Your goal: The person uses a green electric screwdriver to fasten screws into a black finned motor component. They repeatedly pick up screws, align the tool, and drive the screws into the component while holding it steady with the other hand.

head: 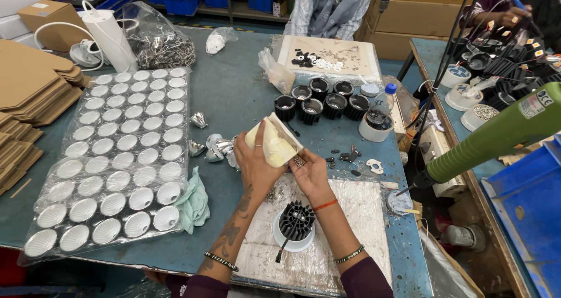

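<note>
Your left hand (255,160) fingers grip a cream packet (273,141), hiding its lower part; your right hand (310,172) fingers pinch its corner.

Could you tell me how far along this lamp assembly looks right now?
Looks done: one black finned housing stands on a white ring in front of the person. In hand: the left hand and right hand hold a small cream packet. Left: five more housings wait behind, and the tray of reflectors is nearly full.

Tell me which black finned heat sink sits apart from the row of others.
The black heat sink on the white round base, on the plastic-covered board just below the wrists. The other heat sinks stand clustered beyond the hands.
</note>
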